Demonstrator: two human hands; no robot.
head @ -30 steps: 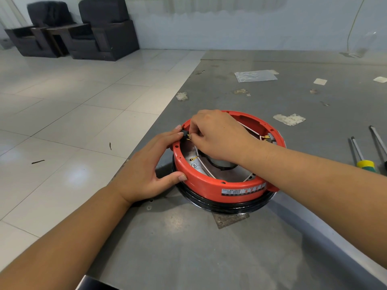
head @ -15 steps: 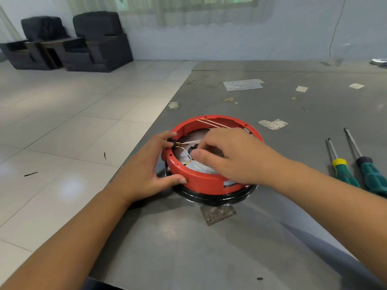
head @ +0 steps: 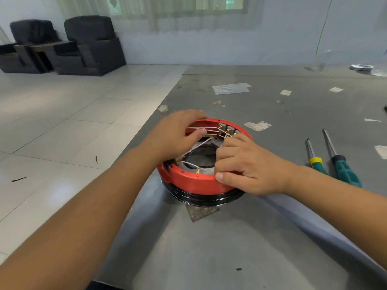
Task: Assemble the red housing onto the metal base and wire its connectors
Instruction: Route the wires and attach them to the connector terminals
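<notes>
The red housing (head: pixel 188 181) is a ring seated on the black-rimmed metal base (head: pixel 201 198) at the middle of the grey table (head: pixel 209 248). Thin white wires (head: pixel 194 148) with gold terminals cross its inside, towards small connector blocks (head: pixel 227 129) at the far right wall. My left hand (head: pixel 173 132) grips the far-left rim, fingers over the outside and thumb inside. My right hand (head: pixel 249 168) grips the near-right rim, with the thumb on the outer wall and the fingers curled inside. Whether those fingers also touch a wire is hidden.
Two green-handled screwdrivers (head: pixel 316 162) (head: pixel 343 168) lie to the right of the housing. A small metal plate (head: pixel 201 212) pokes out under the base. A clear plastic bag (head: pixel 230 88) and tape scraps (head: pixel 257 125) lie farther back. The table's left edge drops to a tiled floor.
The housing has turned on the base, bringing the connector blocks to the far right. My left hand went from the near-left wall to the far-left rim. My right hand shifted to the near-right rim.
</notes>
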